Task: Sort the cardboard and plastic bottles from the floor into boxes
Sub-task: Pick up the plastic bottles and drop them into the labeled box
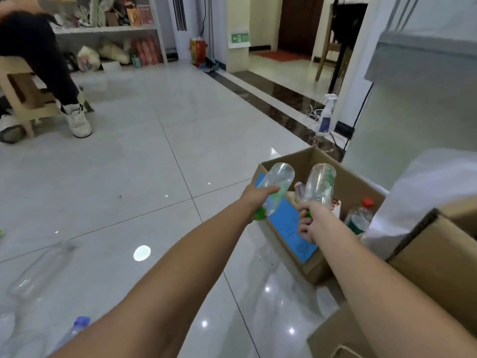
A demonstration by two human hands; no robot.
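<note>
Both forearms reach out over the tiled floor point(160, 156) toward an open cardboard box point(313, 267). My left grip point(258, 196) is clamped on a clear plastic bottle point(280, 178) near its green cap, held above the box's near wall; my right grip point(311, 220) is clamped on a second clear bottle point(320, 187), base up, over the box interior. Inside lies a red-capped bottle point(360, 215); two more bottles point(38, 270) lie on the floor at left.
</note>
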